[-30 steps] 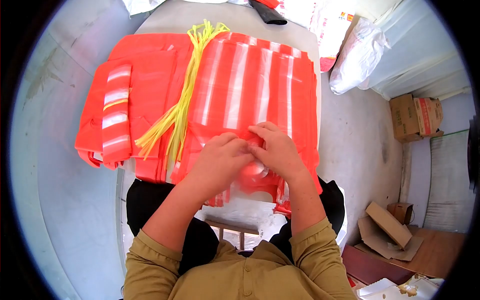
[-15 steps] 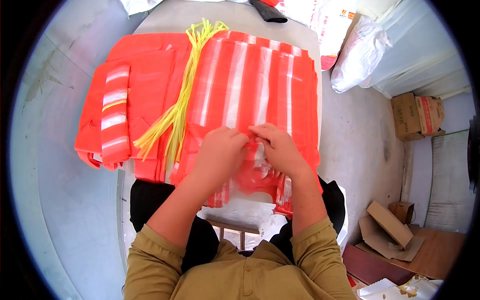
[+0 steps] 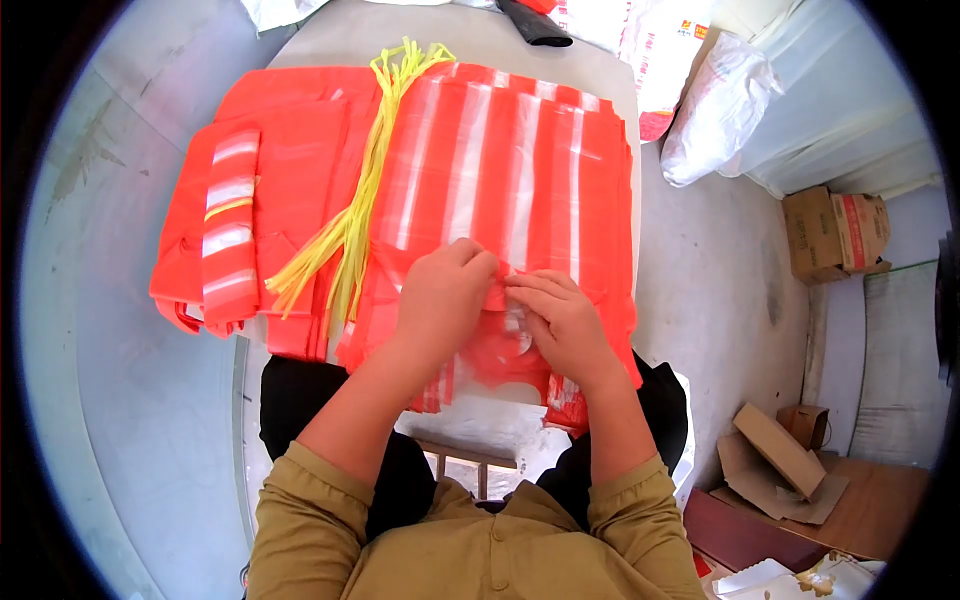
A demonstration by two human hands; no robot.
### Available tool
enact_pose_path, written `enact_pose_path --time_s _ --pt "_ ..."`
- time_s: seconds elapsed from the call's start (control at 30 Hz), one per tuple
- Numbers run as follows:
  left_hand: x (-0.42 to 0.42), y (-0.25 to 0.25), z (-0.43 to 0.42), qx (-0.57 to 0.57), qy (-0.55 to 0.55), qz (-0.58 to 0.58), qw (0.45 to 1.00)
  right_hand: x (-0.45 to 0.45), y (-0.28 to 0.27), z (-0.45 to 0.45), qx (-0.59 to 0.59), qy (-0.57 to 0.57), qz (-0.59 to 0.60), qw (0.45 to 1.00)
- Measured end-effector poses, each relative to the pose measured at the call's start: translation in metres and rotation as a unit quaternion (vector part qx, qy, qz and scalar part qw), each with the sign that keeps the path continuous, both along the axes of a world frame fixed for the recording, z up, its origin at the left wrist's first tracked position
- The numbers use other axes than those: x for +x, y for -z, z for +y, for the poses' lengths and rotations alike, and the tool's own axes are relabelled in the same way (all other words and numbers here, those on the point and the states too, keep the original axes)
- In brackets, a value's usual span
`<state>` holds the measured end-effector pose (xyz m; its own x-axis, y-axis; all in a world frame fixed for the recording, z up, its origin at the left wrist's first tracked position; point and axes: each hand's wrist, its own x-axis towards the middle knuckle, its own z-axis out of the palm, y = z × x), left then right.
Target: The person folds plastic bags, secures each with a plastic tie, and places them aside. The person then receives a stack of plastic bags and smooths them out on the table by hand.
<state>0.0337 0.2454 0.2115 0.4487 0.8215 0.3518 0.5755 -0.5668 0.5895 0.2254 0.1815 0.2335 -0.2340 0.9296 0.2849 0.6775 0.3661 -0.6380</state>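
Note:
In front of me lies a stack of red plastic bags [image 3: 490, 170] with whitish see-through stripes. Over its near part, my left hand [image 3: 445, 295] is closed, thumb and fingers pinching the plastic of the top bag. Close beside it, my right hand [image 3: 558, 315] also grips that bag, fingertips bent together. Crumpled, partly see-through plastic shows below the fingers, which hide the exact spot they pinch. Left of the stack runs a bunch of yellow strips [image 3: 365, 195]. Farther left, a folded striped bundle [image 3: 230, 230] with a yellow tie rests on more red bags [image 3: 300, 150].
The bags lie on a pale table [image 3: 390, 25] over my knees. A dark sleeve-like item [image 3: 537, 25] and white sacks [image 3: 722, 110] are beyond it. Cardboard boxes [image 3: 835, 232] stand at right, with opened cardboard [image 3: 780, 465] on a brown surface nearer me.
My right hand has shifted slightly down and right, its fingers lying lower on the plastic. The left hand has moved slightly, still pinching. The top bag's near part has shifted slightly.

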Motion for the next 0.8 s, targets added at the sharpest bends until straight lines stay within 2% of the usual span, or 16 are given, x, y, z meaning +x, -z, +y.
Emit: enact_pose_path --time_s 0.07,0.17,0.27,0.67,0.8 --pt "-0.003 0.01 0.001 0.059 0.02 -0.006 0.998 0.002 0.003 -0.001 -0.006 0.006 -0.001 1.0" --pt "-0.014 -0.009 -0.004 0.062 0.061 0.068 0.994 0.005 0.002 0.0 -0.005 -0.006 -0.015 1.0" --pt "-0.026 -0.024 -0.009 0.043 0.078 0.082 0.993 0.006 0.004 0.001 -0.002 -0.007 -0.025 1.0" --pt "-0.025 -0.017 -0.004 0.098 0.075 0.122 0.985 -0.002 -0.011 0.007 0.017 -0.017 -0.119 0.993" --pt "-0.025 -0.014 -0.003 0.083 0.078 0.13 0.985 -0.006 -0.01 0.008 0.052 -0.015 -0.146 0.988"
